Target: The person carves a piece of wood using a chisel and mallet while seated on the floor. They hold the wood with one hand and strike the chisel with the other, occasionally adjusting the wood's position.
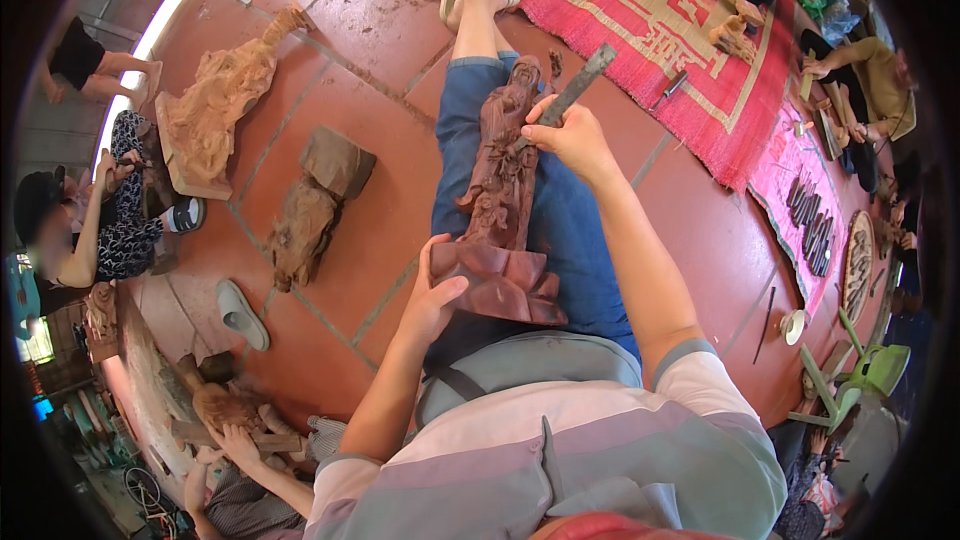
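Observation:
A reddish-brown carved wooden statue (508, 165) of a bearded, robed figure lies along my outstretched legs, its head pointing away from me. My left hand (432, 298) grips the statue's faceted, rock-like base (495, 275) at its left side, thumb on top. In my right hand (575, 143) is a flat grey strip (582, 83), pinched between thumb and fingers beside the figure's upper body. Whether the strip is abrasive paper or a stone, I cannot tell. Its lower end reaches the carving near the figure's chest.
To the left, a pale wood carving (225, 90), a rough block (305, 210) and a grey slipper (242, 315) lie on the red tiles. A red woven mat (640, 10) spreads ahead. Right are carving tools (810, 220) and a green stool (860, 375). Several people sit around working.

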{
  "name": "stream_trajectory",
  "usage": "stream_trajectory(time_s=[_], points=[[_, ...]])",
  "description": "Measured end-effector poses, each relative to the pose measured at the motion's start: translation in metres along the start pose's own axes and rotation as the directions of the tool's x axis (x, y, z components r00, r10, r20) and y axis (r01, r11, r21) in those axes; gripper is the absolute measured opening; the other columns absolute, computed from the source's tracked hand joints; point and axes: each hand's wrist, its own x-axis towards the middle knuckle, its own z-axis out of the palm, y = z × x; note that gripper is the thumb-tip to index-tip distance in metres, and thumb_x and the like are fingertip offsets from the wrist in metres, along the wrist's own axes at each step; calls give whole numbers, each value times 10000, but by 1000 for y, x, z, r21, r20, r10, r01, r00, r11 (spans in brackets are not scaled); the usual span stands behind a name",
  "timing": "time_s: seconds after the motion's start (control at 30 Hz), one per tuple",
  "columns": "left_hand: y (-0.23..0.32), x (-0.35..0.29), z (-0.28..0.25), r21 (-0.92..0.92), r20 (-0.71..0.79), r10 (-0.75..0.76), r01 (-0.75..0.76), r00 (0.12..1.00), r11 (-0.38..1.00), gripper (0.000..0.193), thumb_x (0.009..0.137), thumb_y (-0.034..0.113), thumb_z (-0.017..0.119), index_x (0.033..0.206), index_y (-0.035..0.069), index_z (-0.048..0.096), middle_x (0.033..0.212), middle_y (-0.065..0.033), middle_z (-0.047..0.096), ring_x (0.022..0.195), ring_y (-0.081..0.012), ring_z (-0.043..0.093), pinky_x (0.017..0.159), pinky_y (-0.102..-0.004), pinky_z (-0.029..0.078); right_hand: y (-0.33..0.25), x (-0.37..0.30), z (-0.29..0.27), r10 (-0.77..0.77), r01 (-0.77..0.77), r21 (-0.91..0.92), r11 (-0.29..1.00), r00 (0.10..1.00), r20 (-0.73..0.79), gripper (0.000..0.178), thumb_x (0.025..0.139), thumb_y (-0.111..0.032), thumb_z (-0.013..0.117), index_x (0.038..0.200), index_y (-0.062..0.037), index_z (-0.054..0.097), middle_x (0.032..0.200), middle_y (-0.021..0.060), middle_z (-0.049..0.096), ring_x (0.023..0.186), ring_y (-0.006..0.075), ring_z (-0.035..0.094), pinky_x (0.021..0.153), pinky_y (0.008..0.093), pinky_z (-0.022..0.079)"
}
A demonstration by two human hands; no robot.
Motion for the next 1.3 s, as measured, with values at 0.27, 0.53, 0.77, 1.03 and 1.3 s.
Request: stream_trajectory(time_s=[0.27,0.53,0.77,1.03,1.3], points=[[-8,2,-4,-29,6,49,-49,999,998,804,722,99,740,1380,117,278,1343,-106,416,1240,-239,421,1033,-388,364,5,-17,-28,22,22,344,939,992,-122,223,856,-119,653,1042,-27,571,884,96,642,800,178,654,673,287,563],[-3,-1,3,-42,-9,40,-41,999,998,838,734,124,746,1411,119,253,1339,-104,413,1248,-237,417,1036,-396,363,64,-77,-59,102,33,521,853,968,-228,386,1006,-297,410,1335,-96,427,1062,149,636,931,225,650,782,337,560],[16,0,5,446,-104,46,5,993,895,673,821,227,704,1369,41,360,1262,-98,500,1185,-203,467,1000,-332,377,49,-81,-19,89,49,597,801,976,-199,404,1009,-326,394,1321,-72,436,1136,161,591,985,236,626,815,367,548],[47,1,2,647,-114,340,-190,933,739,409,905,125,608,1282,12,497,1300,-100,506,1180,-190,498,964,-292,419,58,-85,-29,50,94,555,826,970,-239,255,975,-176,499,1186,-33,504,988,98,600,854,185,648,727,297,573],[43,61,29,878,75,346,-227,935,421,437,976,325,470,1241,-13,549,1424,-139,394,1288,-233,412,1048,-327,334,73,-112,-29,25,73,375,924,968,-252,114,919,-56,573,1028,-28,585,941,48,590,839,129,616,759,303,572]])
